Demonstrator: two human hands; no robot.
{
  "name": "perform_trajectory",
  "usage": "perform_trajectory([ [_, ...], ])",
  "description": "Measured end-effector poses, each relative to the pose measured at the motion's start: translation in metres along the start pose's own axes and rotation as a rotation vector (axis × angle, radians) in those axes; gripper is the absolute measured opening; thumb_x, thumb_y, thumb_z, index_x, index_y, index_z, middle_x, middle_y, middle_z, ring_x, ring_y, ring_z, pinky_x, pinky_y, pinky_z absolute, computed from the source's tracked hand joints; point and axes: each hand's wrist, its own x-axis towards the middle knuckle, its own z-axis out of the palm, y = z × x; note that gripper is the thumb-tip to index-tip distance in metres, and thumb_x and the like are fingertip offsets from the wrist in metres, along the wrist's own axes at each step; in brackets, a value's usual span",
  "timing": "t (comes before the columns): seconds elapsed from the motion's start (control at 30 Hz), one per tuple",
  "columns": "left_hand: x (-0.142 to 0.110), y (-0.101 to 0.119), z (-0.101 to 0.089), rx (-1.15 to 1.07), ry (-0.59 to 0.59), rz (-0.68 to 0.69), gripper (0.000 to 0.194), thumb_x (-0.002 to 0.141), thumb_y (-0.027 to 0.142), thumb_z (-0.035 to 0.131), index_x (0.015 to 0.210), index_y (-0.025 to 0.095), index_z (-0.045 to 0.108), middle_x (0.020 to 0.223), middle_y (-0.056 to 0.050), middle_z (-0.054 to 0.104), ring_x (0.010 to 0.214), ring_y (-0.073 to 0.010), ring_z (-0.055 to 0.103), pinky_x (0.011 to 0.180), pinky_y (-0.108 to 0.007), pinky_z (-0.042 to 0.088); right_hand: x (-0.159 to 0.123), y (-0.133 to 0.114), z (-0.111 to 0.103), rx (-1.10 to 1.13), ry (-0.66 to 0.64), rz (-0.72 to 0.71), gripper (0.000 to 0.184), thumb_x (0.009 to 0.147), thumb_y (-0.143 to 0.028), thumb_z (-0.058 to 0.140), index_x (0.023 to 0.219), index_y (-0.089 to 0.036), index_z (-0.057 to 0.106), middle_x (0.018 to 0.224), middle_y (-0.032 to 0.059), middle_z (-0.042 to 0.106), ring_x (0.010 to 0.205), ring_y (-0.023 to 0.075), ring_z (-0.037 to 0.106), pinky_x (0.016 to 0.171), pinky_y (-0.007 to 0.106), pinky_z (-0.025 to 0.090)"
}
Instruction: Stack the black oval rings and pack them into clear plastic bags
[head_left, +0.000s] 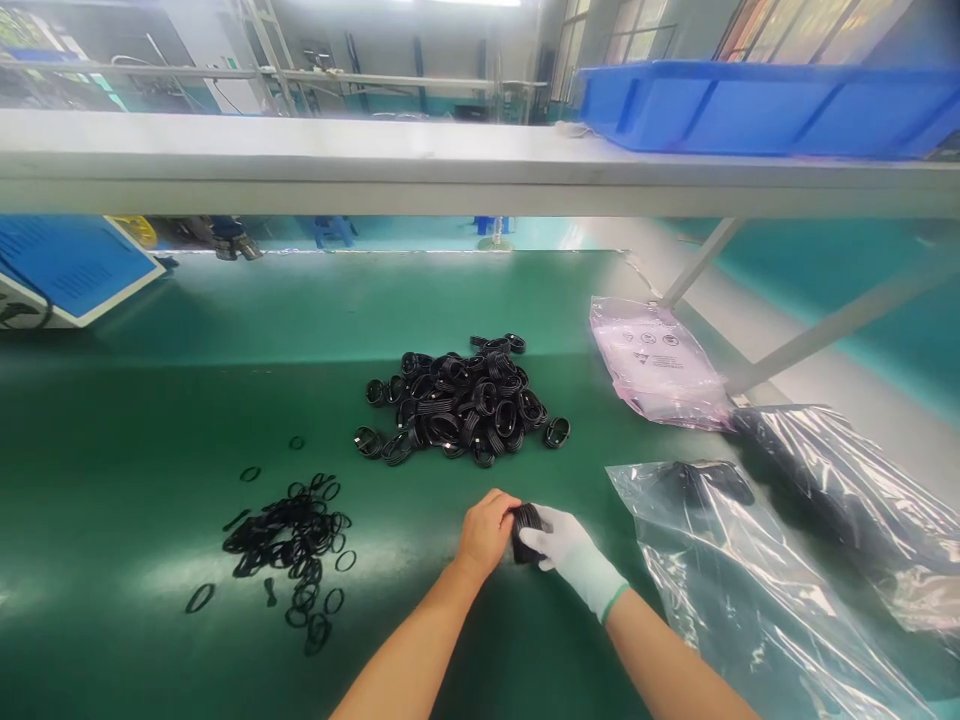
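Observation:
My bare left hand (486, 532) and my white-gloved right hand (564, 548) meet over a coiled black cable (526, 540) near the front of the table. The gloved fingers wrap the coil's right side. At its upper left, the left fingers are closed against it, their tips partly hidden. Beyond my hands lies a heap of coiled black cables (457, 405), some with small light plug ends showing. To the left is a loose pile of black bands (289, 540), with single rings scattered round it.
On the right lie a clear plastic bag (720, 570), a bag of dark contents (847, 490) and a pinkish printed bag (660, 360). A white shelf (375, 165) crosses above the green table (135, 430), carrying a blue bin (765, 110). A blue-topped machine (71, 265) stands back left.

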Motion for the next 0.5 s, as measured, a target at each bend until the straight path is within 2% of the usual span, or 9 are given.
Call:
perform_trajectory([
  [0.17, 0.0, -0.004, 0.007, 0.051, 0.066, -0.004, 0.03, 0.076, 0.008, 0.038, 0.092, 0.022, 0.058, 0.09, 0.0, 0.058, 0.086, -0.0116, 0.053, 0.079, -0.024, 0.043, 0.002, 0.001, 0.004, -0.024, 0.056, 0.019, 0.041, 0.068, -0.023, 0.052, 0.109, -0.018, 0.054, 0.088, 0.0051, 0.064, 0.067, 0.0145, 0.06, 0.043, 0.02, 0.043],
  [0.3, -0.003, 0.001, -0.007, 0.009, -0.023, -0.054, 0.034, 0.075, 0.007, 0.038, 0.097, 0.023, 0.057, 0.095, 0.0, 0.057, 0.087, -0.0117, 0.054, 0.08, -0.026, 0.044, 0.003, 0.0, 0.004, -0.045, 0.07, 0.042, 0.044, 0.068, -0.025, 0.053, 0.111, -0.017, 0.052, 0.09, 0.0067, 0.063, 0.065, 0.0148, 0.059, 0.043, 0.022, 0.045],
  [0.37, -0.01, 0.003, -0.015, -0.065, -0.113, -0.086, 0.046, 0.071, 0.009, 0.046, 0.114, 0.024, 0.049, 0.112, -0.002, 0.052, 0.094, -0.0131, 0.053, 0.083, -0.027, 0.044, 0.003, 0.0, 0.005, -0.056, 0.075, 0.048, 0.047, 0.068, -0.025, 0.053, 0.114, -0.017, 0.05, 0.092, 0.007, 0.063, 0.064, 0.014, 0.059, 0.043, 0.021, 0.044],
  [0.4, -0.014, 0.004, -0.017, -0.087, -0.151, -0.093, 0.058, 0.067, 0.012, 0.053, 0.122, 0.025, 0.041, 0.121, -0.003, 0.046, 0.102, -0.0151, 0.05, 0.088, -0.029, 0.042, 0.003, 0.001, 0.005, -0.063, 0.078, 0.045, 0.048, 0.068, -0.024, 0.053, 0.115, -0.017, 0.049, 0.093, 0.0071, 0.062, 0.065, 0.0136, 0.059, 0.043, 0.021, 0.044],
  [0.47, -0.023, 0.006, -0.019, -0.082, -0.197, -0.094, 0.08, 0.059, 0.016, 0.065, 0.131, 0.025, 0.03, 0.132, -0.004, 0.037, 0.116, -0.0199, 0.04, 0.098, -0.033, 0.035, 0.002, 0.001, 0.007, -0.081, 0.084, 0.028, 0.047, 0.069, -0.025, 0.052, 0.115, -0.018, 0.048, 0.093, 0.0068, 0.062, 0.065, 0.0132, 0.058, 0.043, 0.02, 0.043],
  [0.5, -0.027, 0.007, -0.019, -0.064, -0.202, -0.093, 0.085, 0.057, 0.018, 0.068, 0.132, 0.026, 0.029, 0.134, -0.004, 0.036, 0.12, -0.0212, 0.036, 0.102, -0.035, 0.031, 0.002, 0.002, 0.007, -0.093, 0.083, 0.016, 0.045, 0.069, -0.025, 0.052, 0.113, -0.018, 0.05, 0.091, 0.006, 0.063, 0.064, 0.0129, 0.058, 0.044, 0.02, 0.043],
])
